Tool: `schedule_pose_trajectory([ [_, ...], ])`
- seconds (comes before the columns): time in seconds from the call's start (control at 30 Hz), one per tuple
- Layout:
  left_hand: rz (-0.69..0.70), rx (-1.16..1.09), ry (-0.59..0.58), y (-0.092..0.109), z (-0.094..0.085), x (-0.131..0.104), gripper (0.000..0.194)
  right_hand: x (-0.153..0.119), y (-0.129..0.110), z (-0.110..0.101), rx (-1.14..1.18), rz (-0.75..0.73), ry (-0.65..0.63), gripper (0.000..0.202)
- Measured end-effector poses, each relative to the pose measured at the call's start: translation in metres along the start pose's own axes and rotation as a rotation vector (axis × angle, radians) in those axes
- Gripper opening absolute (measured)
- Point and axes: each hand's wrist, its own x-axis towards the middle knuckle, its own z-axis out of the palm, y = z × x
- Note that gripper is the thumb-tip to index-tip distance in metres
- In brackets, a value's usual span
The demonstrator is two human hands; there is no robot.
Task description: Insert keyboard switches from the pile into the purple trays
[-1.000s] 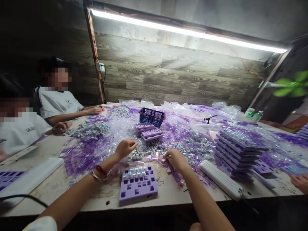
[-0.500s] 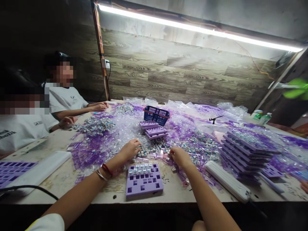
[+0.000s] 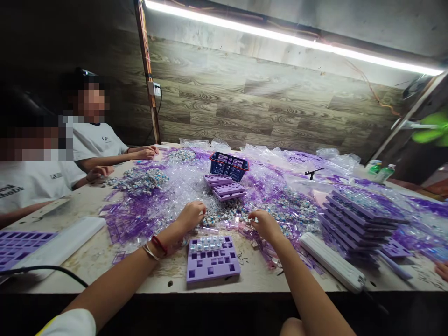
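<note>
My left hand [image 3: 192, 215] is over the near edge of a heap of small white and blue pieces [image 3: 224, 213], its fingers curled; whatever they pinch is too small to make out. Across from it, my right hand [image 3: 265, 224] is at the same heap with thumb and fingertips drawn in, and anything between them cannot be made out. Between my forearms lies a purple tray [image 3: 213, 270] with square pockets. Clear, shiny small pieces [image 3: 209, 243] fill pockets in its back rows, while several front pockets show dark.
Behind the heap, purple trays [image 3: 229, 189] lean by a blue basket [image 3: 229, 165]. A stack of filled purple trays [image 3: 357, 224] stands right, beside a white power strip [image 3: 332, 261]. Left are a long white box [image 3: 66, 247] and another purple tray [image 3: 28, 245]. Two co-workers [image 3: 101, 140] sit left.
My right hand has lifted slightly and its fingers have loosened a little. My left hand stays almost in place over the heap. The view has shifted slightly.
</note>
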Motion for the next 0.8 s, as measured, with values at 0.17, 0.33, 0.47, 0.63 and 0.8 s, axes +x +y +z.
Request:
schedule_pose_trajectory([
  [0.17, 0.005, -0.032, 0.009, 0.007, -0.004, -0.002, 0.014, -0.012, -0.018, -0.022, 0.186, -0.008, 0.141, 0.023],
  [0.33, -0.043, -0.281, 0.087, 0.028, -0.006, -0.005, 0.009, -0.054, -0.064, -0.048, 0.389, -0.241, 0.299, 0.020],
  [0.47, -0.180, -0.782, 0.023, 0.058, -0.008, -0.011, 0.020, -0.067, -0.084, -0.030, 0.470, -0.343, 0.206, 0.021],
  [0.63, -0.451, -1.241, -0.160, 0.073, -0.012, -0.015, 0.031, -0.049, -0.075, 0.006, 0.489, -0.244, -0.064, 0.029],
  [0.8, -0.531, -1.334, -0.105, 0.063, -0.008, -0.013, 0.028, -0.042, -0.068, 0.015, 0.428, -0.309, -0.098, 0.033],
])
